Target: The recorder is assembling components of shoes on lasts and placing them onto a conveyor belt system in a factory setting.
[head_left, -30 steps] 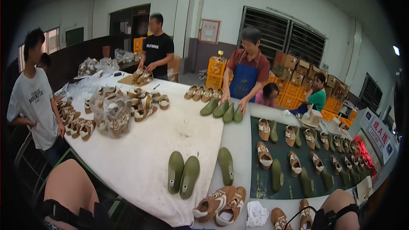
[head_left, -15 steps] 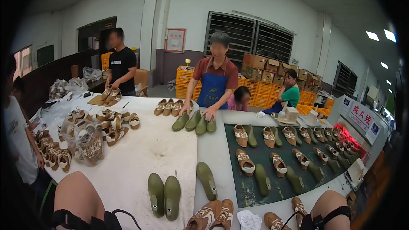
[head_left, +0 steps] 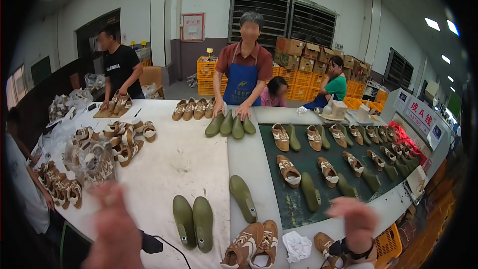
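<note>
My left hand [head_left: 113, 221] is raised over the near left part of the white table, close to a plastic bag of shoes [head_left: 93, 162]. Motion smears its fingers. To the right, my right hand [head_left: 356, 219] hangs above a brown sneaker [head_left: 326, 245], its blurred fingers loosely bent and apart, with nothing visible in them. Between my hands lie a pair of green shoe lasts [head_left: 202, 223], a single green last [head_left: 243, 199] and a pair of brown and white sneakers [head_left: 244, 246]. A crumpled white cloth [head_left: 297, 246] is beside the sneakers.
Across the table, a co-worker in a blue apron [head_left: 241, 87] touches several green lasts [head_left: 230, 126]. Rows of sneakers and lasts cover the dark green conveyor belt [head_left: 291, 219] at right. Another person [head_left: 122, 67] handles shoes at far left. Loose sneakers [head_left: 57, 189] crowd the left edge.
Both my forearms have swung further into view, and my hands now show over the table. The view has shifted slightly. The co-worker's hands stay at the far green lasts.
</note>
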Demonstrator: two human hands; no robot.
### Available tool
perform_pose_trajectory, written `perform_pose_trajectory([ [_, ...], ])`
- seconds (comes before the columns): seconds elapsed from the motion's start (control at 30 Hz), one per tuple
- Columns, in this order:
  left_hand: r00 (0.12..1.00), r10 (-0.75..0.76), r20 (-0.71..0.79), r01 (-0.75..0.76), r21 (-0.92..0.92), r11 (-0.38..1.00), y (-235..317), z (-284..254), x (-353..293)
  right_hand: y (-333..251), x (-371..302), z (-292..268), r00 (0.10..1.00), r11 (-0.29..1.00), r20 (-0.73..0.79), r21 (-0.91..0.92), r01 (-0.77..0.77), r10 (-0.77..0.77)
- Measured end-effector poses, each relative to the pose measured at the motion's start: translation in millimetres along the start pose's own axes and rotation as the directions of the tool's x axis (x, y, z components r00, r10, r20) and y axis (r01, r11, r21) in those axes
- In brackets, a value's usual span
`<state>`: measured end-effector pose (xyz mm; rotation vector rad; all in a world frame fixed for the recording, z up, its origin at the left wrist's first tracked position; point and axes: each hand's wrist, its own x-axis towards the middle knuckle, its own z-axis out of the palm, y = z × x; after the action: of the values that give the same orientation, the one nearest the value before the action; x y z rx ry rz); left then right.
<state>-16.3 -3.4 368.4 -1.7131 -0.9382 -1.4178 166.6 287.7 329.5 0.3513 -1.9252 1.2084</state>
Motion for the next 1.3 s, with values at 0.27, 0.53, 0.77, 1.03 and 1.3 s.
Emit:
perform_pose_trajectory([
  [0.27,0.162,-0.793,0.587,0.398,0.696,0.597,-30,-9,-211,174,-226,-2,-0.095,0.543,0.611,-0.755,-0.367,0.786],
  [0.53,-0.033,-0.882,0.470,0.588,0.723,0.363,13,17,-298,179,-293,42,0.136,0.512,0.524,-0.685,-0.519,0.840],
  [0.77,0.167,-0.785,0.597,0.498,0.636,0.590,-14,72,-232,184,-309,58,0.162,0.640,0.630,-0.680,-0.358,0.760],
  [1.03,0.721,-0.651,0.239,0.450,0.554,0.701,-108,77,18,193,-356,68,0.306,0.683,0.613,-0.680,-0.267,0.729],
  [1.3,0.314,-0.781,0.540,0.413,0.663,0.625,-86,51,-135,182,-327,68,0.233,0.634,0.590,-0.717,-0.288,0.773],
])
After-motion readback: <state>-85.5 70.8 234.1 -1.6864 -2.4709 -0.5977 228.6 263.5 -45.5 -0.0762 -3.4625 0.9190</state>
